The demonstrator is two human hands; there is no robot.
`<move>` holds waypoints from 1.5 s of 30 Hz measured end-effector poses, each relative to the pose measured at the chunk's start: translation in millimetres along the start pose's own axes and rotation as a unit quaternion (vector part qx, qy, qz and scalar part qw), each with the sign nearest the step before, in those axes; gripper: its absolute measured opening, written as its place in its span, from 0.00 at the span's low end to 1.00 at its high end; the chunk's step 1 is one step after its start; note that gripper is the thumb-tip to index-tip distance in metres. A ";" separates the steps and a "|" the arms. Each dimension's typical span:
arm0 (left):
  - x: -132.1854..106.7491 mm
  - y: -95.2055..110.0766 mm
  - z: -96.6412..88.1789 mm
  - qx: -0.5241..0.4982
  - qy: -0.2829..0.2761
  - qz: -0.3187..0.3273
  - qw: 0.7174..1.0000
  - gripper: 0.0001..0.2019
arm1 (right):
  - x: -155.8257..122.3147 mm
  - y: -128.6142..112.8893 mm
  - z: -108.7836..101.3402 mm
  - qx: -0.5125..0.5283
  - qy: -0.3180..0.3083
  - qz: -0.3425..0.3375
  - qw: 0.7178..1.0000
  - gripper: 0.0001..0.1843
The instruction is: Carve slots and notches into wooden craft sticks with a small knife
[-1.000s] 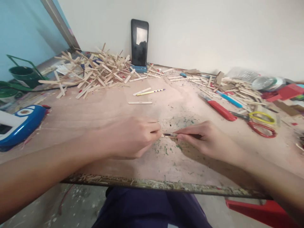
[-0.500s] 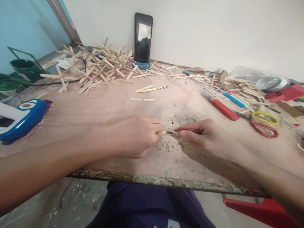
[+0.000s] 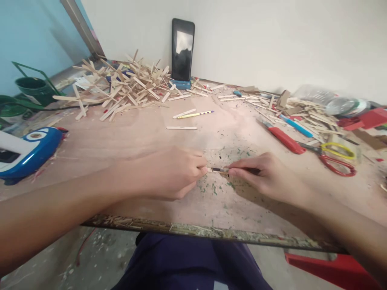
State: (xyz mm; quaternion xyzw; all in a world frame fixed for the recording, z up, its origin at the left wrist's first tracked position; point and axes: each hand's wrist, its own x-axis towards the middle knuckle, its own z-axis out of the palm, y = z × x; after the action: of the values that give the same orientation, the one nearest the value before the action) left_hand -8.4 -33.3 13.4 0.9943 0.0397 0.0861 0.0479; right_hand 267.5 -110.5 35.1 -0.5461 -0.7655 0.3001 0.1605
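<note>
My left hand (image 3: 184, 173) rests on the table, its fingers closed around one end of a thin wooden craft stick (image 3: 209, 169). A dark strip (image 3: 218, 170) shows along the stick between the hands; what it is I cannot make out. At the other end, the thumb and forefinger of my right hand (image 3: 261, 175) pinch the stick. Green shavings (image 3: 214, 187) lie scattered under and around both hands. Farther back lie a single craft stick (image 3: 181, 128) and a yellow pencil (image 3: 196, 114) beside another stick.
A large heap of craft sticks (image 3: 127, 86) fills the back left, next to an upright phone (image 3: 183, 50). To the right lie a red-handled cutter (image 3: 286, 139), scissors (image 3: 337, 157), a blue pen (image 3: 296, 125) and more sticks. A blue-and-white object (image 3: 39, 149) stands left.
My right fingertips have shifted slightly right along the stick, and a little more of it shows between the hands. The left hand keeps its grip.
</note>
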 end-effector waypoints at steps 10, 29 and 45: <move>2.1 2.2 -0.2 0.009 0.004 0.005 1.000 0.07 | 2.9 -5.9 0.3 0.031 -0.015 0.075 0.997 0.28; 0.5 0.7 -5.0 -0.002 -0.029 -0.012 1.000 0.09 | 1.6 -2.1 -0.5 0.027 -0.022 0.040 0.999 0.25; -1.8 -1.5 -1.4 -0.016 -0.003 -0.005 1.000 0.10 | -0.1 -2.6 0.2 0.029 -0.026 0.032 0.999 0.27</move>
State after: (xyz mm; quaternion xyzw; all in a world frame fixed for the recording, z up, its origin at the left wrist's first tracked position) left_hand -10.6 -31.8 14.4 0.9935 0.0430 0.0838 0.0642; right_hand 265.5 -111.3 36.6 -0.5574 -0.7424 0.3413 0.1472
